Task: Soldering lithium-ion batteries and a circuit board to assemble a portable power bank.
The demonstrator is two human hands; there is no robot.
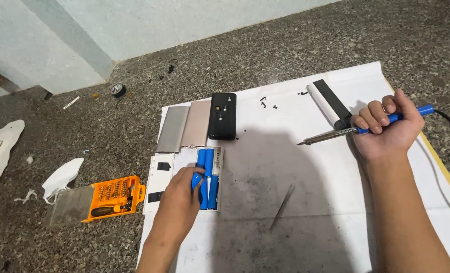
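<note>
The left hand (180,194) rests on a pack of blue cylindrical battery cells (209,178) seated in a white tray — its fingers (196,178) curl over the cells' left side, gripping the nearest cell. The pack lies near the left edge of the white paper sheet (306,202) spread on the floor. The right hand (386,126), well apart near the sheet's right edge, is closed around a blue-handled soldering iron (356,130) — tip pointing left. Thin metal tweezers (282,207) lie between the hands.
</note>
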